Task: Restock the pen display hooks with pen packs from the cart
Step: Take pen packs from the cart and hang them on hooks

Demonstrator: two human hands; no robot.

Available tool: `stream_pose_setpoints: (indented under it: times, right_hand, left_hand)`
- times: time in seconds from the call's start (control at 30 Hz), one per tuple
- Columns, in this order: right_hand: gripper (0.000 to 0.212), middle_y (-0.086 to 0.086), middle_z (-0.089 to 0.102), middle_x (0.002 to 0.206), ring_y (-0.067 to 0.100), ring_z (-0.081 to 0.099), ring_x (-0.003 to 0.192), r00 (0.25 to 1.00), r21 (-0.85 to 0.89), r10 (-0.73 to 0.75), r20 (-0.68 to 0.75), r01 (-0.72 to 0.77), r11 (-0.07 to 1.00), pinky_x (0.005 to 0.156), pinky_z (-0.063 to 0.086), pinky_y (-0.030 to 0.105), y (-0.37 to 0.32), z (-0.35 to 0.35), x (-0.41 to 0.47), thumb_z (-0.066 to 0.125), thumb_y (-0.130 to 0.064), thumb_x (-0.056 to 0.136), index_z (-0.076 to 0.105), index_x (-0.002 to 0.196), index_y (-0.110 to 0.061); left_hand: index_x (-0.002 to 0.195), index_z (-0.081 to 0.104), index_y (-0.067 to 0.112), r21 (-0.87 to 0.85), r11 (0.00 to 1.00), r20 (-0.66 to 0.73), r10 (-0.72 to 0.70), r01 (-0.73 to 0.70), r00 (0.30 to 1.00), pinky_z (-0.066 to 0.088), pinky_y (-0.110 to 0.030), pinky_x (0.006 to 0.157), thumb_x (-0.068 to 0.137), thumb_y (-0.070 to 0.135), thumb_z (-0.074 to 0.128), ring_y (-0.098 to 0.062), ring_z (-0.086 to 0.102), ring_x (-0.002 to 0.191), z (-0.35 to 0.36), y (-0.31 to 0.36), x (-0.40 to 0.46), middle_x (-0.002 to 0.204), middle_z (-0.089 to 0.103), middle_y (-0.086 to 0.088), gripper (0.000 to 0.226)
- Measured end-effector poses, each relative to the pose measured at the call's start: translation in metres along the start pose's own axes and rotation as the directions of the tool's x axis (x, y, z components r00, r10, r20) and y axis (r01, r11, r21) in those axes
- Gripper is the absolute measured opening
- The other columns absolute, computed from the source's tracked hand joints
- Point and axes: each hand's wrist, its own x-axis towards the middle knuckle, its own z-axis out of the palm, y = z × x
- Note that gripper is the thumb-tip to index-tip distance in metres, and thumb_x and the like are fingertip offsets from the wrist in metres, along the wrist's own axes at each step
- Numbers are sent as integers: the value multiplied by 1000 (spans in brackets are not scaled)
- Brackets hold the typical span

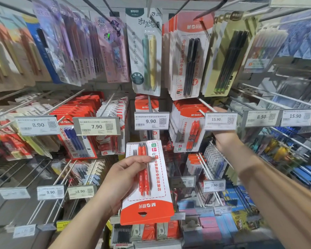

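My left hand point(118, 178) grips a white and red pack of two red pens point(147, 180), held upside down with its hang hole at the bottom, in front of the display's middle. My right hand point(224, 139) reaches up behind the 15.90 price tag point(221, 119) at the end of a hook point(206, 105); its fingers are mostly hidden by the tag, one fingertip showing above it. On that hook hang several matching red pen packs point(188, 130). The cart is out of view.
Rows of metal hooks with pen packs fill the wall: black pen packs point(188, 56) above, blue pen packs point(77, 139) at left, a 9.90 tag point(151, 120) in the middle. Bare hooks point(48, 203) stick out at lower left. Boxed goods point(210, 225) sit below.
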Motion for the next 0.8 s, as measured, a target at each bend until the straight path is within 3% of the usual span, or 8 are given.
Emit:
stream_pose_setpoints:
  times: [0.07, 0.13, 0.2, 0.3, 0.43, 0.53, 0.67, 0.8]
  right_hand:
    - [24, -5, 65, 75, 16, 56, 72, 985, -62, 51, -162, -61, 996, 67, 50, 25, 2, -4, -4, 55, -1, 99, 63, 90, -21]
    - [25, -5, 64, 91, 13, 56, 79, 955, -174, 71, -289, -126, 977, 60, 46, 14, 7, -9, -13, 56, -3, 99, 63, 118, -16]
    - [49, -2, 63, 120, 14, 55, 96, 947, -243, 52, -318, -134, 961, 78, 45, 19, 12, -13, -31, 63, -20, 93, 50, 139, -29]
    - [44, 4, 53, 140, 23, 53, 120, 940, -363, 1, -341, -133, 922, 103, 46, 45, 13, -12, -70, 60, -47, 77, 53, 121, -40]
    - [11, 5, 60, 126, 24, 61, 112, 914, -241, 5, -405, -112, 964, 104, 51, 43, 9, -6, -115, 64, -25, 94, 58, 101, -30]
    - [28, 9, 59, 88, 22, 54, 78, 949, -346, 37, -312, -150, 926, 73, 45, 37, 7, -8, -142, 58, -24, 103, 60, 93, 1]
    - [48, 8, 62, 84, 18, 53, 66, 900, -357, 425, 101, -366, 859, 57, 36, 31, -11, -7, -181, 56, -51, 101, 63, 109, -4]
    - [19, 8, 73, 85, 11, 57, 62, 763, -642, 557, 329, -252, 724, 55, 43, 21, -18, -4, -202, 68, -44, 95, 68, 102, -26]
  left_hand:
    - [93, 83, 10, -20, 1000, 20, -2, 3, 1000, 60, -33, 58, 103, 1, 52, -25, 73, 68, 1, 0, 0, 99, 78, -22, 34]
    - [91, 83, 9, -46, 999, 35, -12, 14, 999, 60, -32, 57, 104, 0, 50, -25, 74, 67, 2, 1, 0, 99, 78, -22, 36]
    - [93, 83, 9, -44, 999, 55, -15, 17, 998, 60, -31, 57, 104, 1, 50, -24, 75, 69, 3, 0, 0, 101, 78, -21, 36]
    - [108, 79, 9, 6, 1000, 70, 7, -8, 998, 59, -26, 56, 104, 2, 50, -21, 75, 70, 6, -3, 1, 104, 78, -19, 30]
    - [132, 68, 28, -2, 1000, 116, 19, -19, 993, 65, -37, 77, 105, 3, 50, -26, 77, 89, 13, -9, 3, 112, 78, -13, 41]
    - [141, 56, 41, -37, 998, 140, 53, -48, 989, 66, -40, 72, 104, 4, 54, -26, 78, 92, 22, -12, 4, 108, 80, 5, 52]
    - [150, 43, 42, -117, 986, 85, 131, -121, 988, 62, -30, 59, 102, 1, 56, -16, 78, 85, 36, -19, 5, 92, 72, 38, 64]
    - [151, 44, 42, -143, 982, 10, 127, -124, 992, 63, -51, 83, 101, 6, 61, -28, 77, 100, 43, -24, 7, 114, 77, 16, 64]
